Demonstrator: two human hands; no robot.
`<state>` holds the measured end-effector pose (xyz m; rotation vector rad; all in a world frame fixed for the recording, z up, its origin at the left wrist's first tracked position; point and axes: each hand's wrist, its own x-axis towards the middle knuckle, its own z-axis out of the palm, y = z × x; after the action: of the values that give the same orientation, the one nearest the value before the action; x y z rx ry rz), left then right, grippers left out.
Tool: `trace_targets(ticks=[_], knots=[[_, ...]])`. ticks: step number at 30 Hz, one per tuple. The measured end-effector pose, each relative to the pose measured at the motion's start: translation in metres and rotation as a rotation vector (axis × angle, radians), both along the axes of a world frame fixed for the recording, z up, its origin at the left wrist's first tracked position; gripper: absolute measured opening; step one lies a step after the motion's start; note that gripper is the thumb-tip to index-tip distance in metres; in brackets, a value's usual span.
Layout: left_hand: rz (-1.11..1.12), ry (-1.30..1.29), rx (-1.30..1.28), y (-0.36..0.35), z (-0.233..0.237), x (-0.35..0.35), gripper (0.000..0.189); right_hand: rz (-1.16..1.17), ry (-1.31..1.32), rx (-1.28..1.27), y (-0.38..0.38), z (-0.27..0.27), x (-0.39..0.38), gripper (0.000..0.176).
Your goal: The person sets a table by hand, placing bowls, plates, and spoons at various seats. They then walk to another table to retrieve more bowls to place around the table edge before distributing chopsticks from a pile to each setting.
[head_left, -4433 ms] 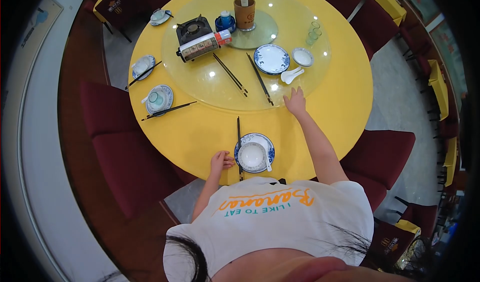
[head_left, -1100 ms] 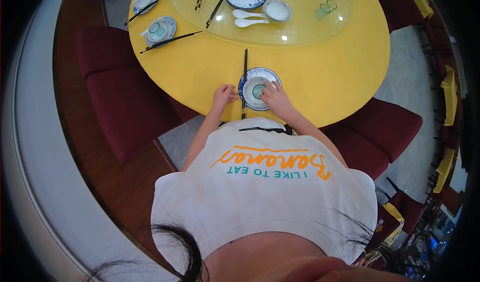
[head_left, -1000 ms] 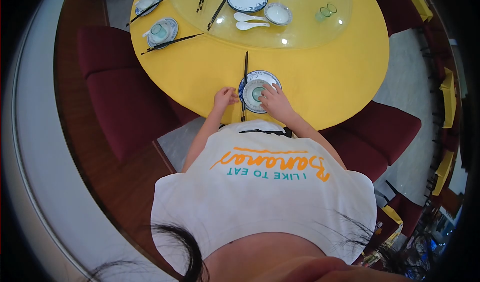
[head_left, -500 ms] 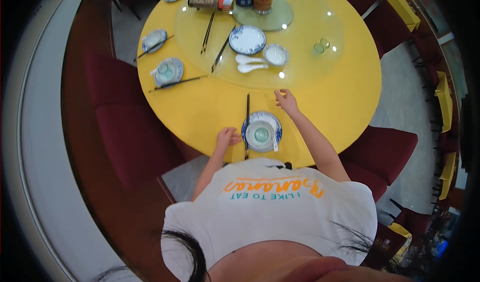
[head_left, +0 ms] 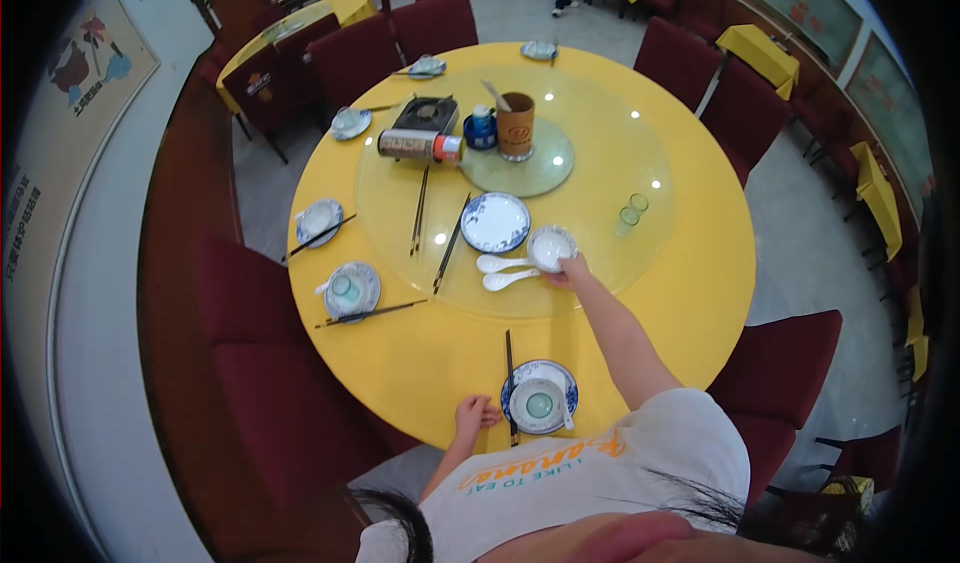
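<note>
Bowl (head_left: 551, 247) is held by its near rim in the fingers (head_left: 558, 279) of the right hand (head_left: 571, 271), beside two spoons (head_left: 508, 281).

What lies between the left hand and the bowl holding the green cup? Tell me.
A pair of dark chopsticks, lying over the left edge of the plate, separates the left hand from the bowl in the head view.

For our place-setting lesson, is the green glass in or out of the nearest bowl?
In: the glass sits within the rim of the bowl.
</note>
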<state>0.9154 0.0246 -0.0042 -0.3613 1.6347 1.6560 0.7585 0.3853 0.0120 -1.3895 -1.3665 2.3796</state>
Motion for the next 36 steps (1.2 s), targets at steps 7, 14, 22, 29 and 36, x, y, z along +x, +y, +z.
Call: trace_targets(ticks=[7, 14, 22, 29, 36], knots=[[-0.015, -0.064, 0.040, 0.000, 0.005, -0.005, 0.025, -0.026, 0.087, -0.057, -0.006, 0.006, 0.081, 0.049], [0.000, 0.021, 0.019, -0.007, 0.012, -0.004, 0.026, 0.021, 0.047, -0.061, -0.053, 0.027, 0.225, 0.051], [-0.220, 0.354, 0.196, 0.024, 0.061, -0.007, 0.019, 0.068, 0.000, -0.076, -0.144, 0.084, 0.318, 0.050], [-0.673, 0.053, 0.363, 0.073, 0.105, 0.023, 0.039, 0.023, 0.072, 0.105, -0.200, 0.120, 0.343, 0.044], [-0.982, -0.034, 0.296, 0.082, 0.117, 0.075, 0.043, -0.121, 0.050, 0.224, -0.229, 0.128, 0.409, 0.040]])
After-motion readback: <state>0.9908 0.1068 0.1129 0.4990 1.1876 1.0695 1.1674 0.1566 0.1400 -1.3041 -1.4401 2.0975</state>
